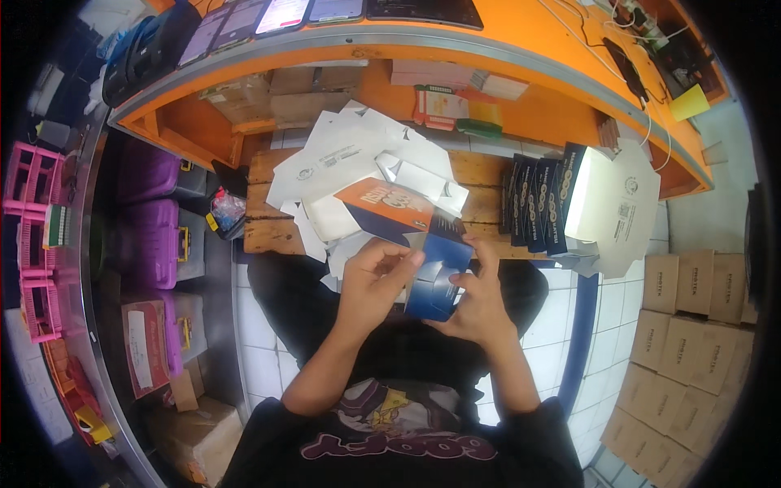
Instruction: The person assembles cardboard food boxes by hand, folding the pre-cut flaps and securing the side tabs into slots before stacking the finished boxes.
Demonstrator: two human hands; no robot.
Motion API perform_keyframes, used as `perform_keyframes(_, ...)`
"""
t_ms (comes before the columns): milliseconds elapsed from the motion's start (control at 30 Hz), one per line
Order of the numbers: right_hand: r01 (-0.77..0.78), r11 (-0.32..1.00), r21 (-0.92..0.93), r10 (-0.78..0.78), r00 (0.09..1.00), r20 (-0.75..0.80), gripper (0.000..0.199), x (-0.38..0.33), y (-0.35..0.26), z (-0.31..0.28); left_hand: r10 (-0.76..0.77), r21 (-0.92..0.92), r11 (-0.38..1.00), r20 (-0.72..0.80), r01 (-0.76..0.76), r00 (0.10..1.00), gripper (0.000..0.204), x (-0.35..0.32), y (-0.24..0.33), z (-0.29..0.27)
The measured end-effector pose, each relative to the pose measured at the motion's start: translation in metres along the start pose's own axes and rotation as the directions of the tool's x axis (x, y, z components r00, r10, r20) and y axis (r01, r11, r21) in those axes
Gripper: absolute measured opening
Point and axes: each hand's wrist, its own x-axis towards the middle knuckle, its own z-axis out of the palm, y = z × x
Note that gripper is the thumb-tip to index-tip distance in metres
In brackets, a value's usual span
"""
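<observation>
A small cardboard box [432,298], dark blue with an orange panel, is held up over my lap with a flap standing out. My right hand [482,299] grips its right side, thumb on the blue face and fingers around the edge. On the other side, my left hand [376,281] is closed with thumb and forefinger pinching at the box's edge. Just beyond lies a loose pile of flat white carton blanks [325,154] on a wooden bench [268,231]. Several dark blue folded boxes [538,203] stand in a row on the right, beside more white blanks [628,206].
Phones [282,16] and a tablet [423,10] lie on the orange desk [537,41] above. Under it sit small cartons [439,106]. Purple-lidded bins [150,244] line the left, and brown boxes [691,350] are stacked at right.
</observation>
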Motion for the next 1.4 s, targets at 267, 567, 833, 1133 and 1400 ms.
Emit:
perform_keyframes(267,0.002,0.993,0.119,0.009,0.996,-0.086,0.092,-0.011,0.015,0.028,-0.155,-0.160,0.971,0.152,0.179,0.976,0.016,0.001,0.005,-0.005)
perform_keyframes(567,-0.459,0.633,0.624,0.633,0.771,-0.075,0.074,-0.048,-0.011,0.031,0.436,0.456,0.754,0.191,-0.473,0.879,0.016,-0.029,-0.019,0.049)
perform_keyframes(833,-0.464,0.350,0.814,0.899,0.412,-0.151,0.054,-0.057,0.008,0.018,0.519,0.382,0.822,-0.197,-0.423,0.831,0.010,-0.019,-0.029,-0.013)
perform_keyframes(1133,-0.370,0.240,0.897,0.862,0.506,-0.022,0.052,-0.066,0.050,-0.001,0.388,0.842,0.540,-0.241,-0.007,0.890,0.032,0.097,-0.130,-0.157)
perform_keyframes(1400,-0.386,0.203,0.900,0.829,0.557,0.052,0.032,-0.018,0.068,0.062,0.324,0.832,0.550,-0.131,-0.074,0.937,0.033,0.078,-0.135,-0.113)
